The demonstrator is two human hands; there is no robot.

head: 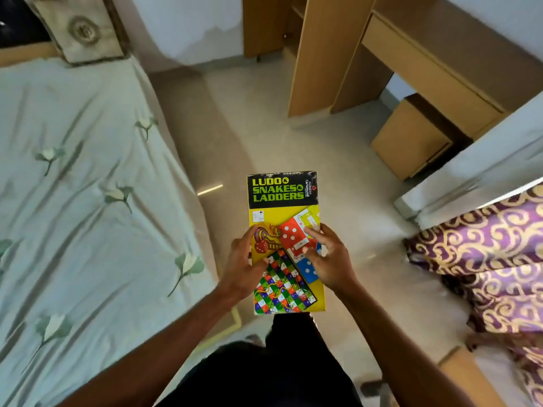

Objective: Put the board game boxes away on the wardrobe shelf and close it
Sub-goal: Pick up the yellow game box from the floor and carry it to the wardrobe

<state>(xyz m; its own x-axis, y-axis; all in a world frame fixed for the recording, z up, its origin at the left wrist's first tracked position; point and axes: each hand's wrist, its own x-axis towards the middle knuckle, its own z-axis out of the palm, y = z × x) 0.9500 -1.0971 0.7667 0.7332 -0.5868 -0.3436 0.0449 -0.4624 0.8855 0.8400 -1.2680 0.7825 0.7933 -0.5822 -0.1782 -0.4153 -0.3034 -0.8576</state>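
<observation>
A yellow and black board game box (282, 198), printed "Ludo & Snakes & Ladders", is held flat in front of me above the floor. My left hand (245, 267) grips its left edge with the thumb on the lid. My right hand (327, 258) grips its right edge, fingers spread over the printed dice. A wooden wardrobe (264, 27) stands at the far wall with an open door panel (320, 54) angled toward me; its shelves are barely visible.
A bed with a pale green flowered sheet (82, 186) fills the left side, a cushion (82, 29) at its head. A wooden desk (435, 69) and a small cabinet (411, 139) stand at the right. A purple and gold curtain (484, 254) hangs near right. Beige floor (264, 118) lies between.
</observation>
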